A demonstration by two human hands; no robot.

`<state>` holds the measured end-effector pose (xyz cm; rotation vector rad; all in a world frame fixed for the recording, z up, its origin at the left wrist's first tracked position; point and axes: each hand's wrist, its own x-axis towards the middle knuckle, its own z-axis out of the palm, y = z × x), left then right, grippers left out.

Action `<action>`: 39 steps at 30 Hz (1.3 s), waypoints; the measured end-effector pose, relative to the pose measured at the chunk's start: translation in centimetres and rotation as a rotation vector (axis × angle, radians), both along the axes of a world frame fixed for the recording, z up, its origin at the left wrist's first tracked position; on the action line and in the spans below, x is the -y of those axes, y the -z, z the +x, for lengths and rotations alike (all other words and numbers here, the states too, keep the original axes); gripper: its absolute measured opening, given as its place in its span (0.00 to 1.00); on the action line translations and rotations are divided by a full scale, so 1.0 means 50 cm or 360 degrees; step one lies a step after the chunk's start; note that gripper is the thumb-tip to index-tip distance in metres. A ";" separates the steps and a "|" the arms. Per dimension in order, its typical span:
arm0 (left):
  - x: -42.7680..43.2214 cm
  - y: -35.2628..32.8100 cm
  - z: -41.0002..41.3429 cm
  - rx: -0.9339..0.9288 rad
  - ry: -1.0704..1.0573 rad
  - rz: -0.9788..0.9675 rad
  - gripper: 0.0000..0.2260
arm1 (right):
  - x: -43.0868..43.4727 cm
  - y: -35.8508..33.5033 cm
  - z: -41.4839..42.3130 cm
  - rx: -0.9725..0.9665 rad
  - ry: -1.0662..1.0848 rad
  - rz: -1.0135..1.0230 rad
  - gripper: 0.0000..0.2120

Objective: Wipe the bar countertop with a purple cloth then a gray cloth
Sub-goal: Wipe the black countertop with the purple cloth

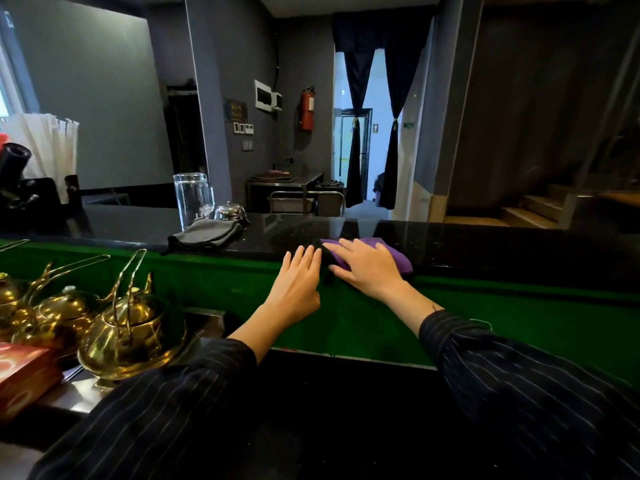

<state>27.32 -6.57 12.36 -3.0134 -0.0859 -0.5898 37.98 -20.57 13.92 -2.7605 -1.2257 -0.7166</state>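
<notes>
Black countertop (485, 244), right hand (363, 268) flat on purple cloth (398, 258), left hand (298, 275) open (empty), gray cloth (207, 235) beside glass (193, 199)

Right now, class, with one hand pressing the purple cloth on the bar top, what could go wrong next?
1. A wide leftward sweep of the purple cloth could knock the tall glass or the bell.
2. It may drag the gray cloth, lying near the edge, off the countertop.
</notes>
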 end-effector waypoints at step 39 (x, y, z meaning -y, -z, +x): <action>0.467 -0.035 0.199 -0.0212 0.0341 0.0055 0.44 | 0.669 0.046 0.131 0.0394 0.0675 0.0732 0.23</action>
